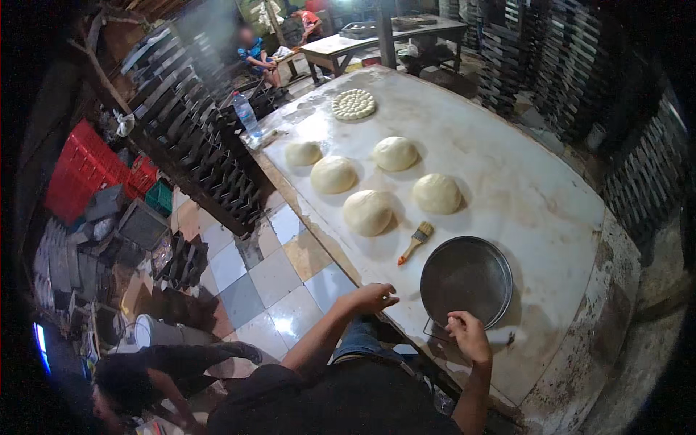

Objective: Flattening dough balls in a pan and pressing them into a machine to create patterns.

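A round dark metal pan (462,280) with a wire handle lies on the pale worktable (522,217). My right hand (467,336) is over the pan's near rim, fingers curled; whether it touches or holds anything is unclear. My left hand (372,298) hovers by the table's edge, left of the pan, with fingers bent and nothing visible in it. Between the pan and the dough lies a flat pastry brush (417,243) with a wooden handle. Several smooth dough balls (367,212) rest beyond it. Farther off sits a round of small dough pieces (353,104).
A plastic water bottle (246,114) stands at the table's far left corner. Red crates (87,171) and stacked dark trays (190,119) are on the left. One person (136,375) bends at lower left; two people are beyond the table, near another table (380,35).
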Demonstrator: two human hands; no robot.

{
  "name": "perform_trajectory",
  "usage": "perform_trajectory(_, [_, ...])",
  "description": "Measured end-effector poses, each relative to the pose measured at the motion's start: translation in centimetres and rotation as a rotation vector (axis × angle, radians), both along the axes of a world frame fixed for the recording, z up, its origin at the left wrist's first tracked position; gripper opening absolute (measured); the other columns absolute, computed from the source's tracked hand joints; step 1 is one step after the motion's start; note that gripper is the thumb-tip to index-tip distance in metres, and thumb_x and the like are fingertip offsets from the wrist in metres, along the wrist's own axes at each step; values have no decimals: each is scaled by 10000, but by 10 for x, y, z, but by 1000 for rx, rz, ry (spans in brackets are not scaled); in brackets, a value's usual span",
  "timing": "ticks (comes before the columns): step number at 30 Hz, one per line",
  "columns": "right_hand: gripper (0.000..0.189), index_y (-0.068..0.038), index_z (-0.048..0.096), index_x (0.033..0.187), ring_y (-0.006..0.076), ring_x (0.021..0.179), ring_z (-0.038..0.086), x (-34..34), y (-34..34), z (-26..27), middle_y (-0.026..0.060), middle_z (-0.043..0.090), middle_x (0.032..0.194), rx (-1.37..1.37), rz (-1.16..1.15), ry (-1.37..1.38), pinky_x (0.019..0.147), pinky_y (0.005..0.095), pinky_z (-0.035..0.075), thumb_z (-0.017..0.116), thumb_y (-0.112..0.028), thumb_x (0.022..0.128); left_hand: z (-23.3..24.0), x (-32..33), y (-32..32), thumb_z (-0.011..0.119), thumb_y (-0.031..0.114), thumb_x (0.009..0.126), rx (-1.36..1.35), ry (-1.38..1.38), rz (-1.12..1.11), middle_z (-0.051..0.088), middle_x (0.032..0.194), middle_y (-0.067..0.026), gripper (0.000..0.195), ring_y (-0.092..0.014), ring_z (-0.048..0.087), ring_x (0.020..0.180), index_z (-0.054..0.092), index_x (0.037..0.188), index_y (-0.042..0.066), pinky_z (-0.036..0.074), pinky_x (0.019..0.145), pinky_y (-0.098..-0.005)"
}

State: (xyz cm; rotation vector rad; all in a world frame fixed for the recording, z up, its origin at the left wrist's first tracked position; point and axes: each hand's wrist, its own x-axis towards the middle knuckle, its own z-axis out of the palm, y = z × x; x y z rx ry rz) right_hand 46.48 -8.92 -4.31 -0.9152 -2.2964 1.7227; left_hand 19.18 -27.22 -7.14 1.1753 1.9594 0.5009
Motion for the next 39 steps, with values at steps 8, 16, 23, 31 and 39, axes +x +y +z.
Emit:
perform_trajectory(8, [281, 6, 665, 1122, 157, 694, 656, -96, -20, -7, 108, 717, 850, 80, -47, 27, 649, 301, 520, 604, -215, 960, -7, -44, 7, 537, 443, 998, -121, 77, -184, 668, 1132, -256, 508, -419, 639, 1047, 593, 1233, -5, 511, 906, -459])
perform_trajectory(16, [169, -114, 673, 982, 351, 1078, 539, -235, -3, -67, 140, 574, 1074, 1019, 187, -185, 879, 477, 446, 628, -146, 823, -19, -165, -10, 557, 424, 987, 0, 27, -109, 687, 1088, -240, 476, -413, 643, 1048, 625, 1187, -3, 511, 905, -462])
perform_trajectory(23, [203, -112, 654, 972, 336, 1045, 525, -264, 14, -124, 135, 558, 1052, 1312, 161, -303, 886, 494, 419, 656, -236, 811, -10, -259, 25, 592, 250, 945, 421, -32, 128, 695, 992, -206, 259, -384, 668, 908, 669, 1067, 35, 522, 810, -450])
perform_trajectory(31, [245, -88, 607, 1091, 414, 1067, 533, -273, -94, -91, 206, 537, 1193, 914, -288, -8, 889, 494, 470, 608, -88, 845, -32, -226, 130, 583, 195, 941, 523, -246, -362, 691, 1018, -215, 243, -392, 661, 933, 649, 1093, 16, 518, 838, -438])
perform_trajectory(39, [213, -8, 576, 1126, 158, 850, 587, -110, -311, -117, 82, 591, 1005, 799, -1460, 31, 515, 230, 496, 575, 31, 916, -27, -72, 143, 540, 156, 1022, 158, -536, -761, 658, 1157, -158, 286, -241, 642, 1050, 575, 1239, -28, 526, 879, -365])
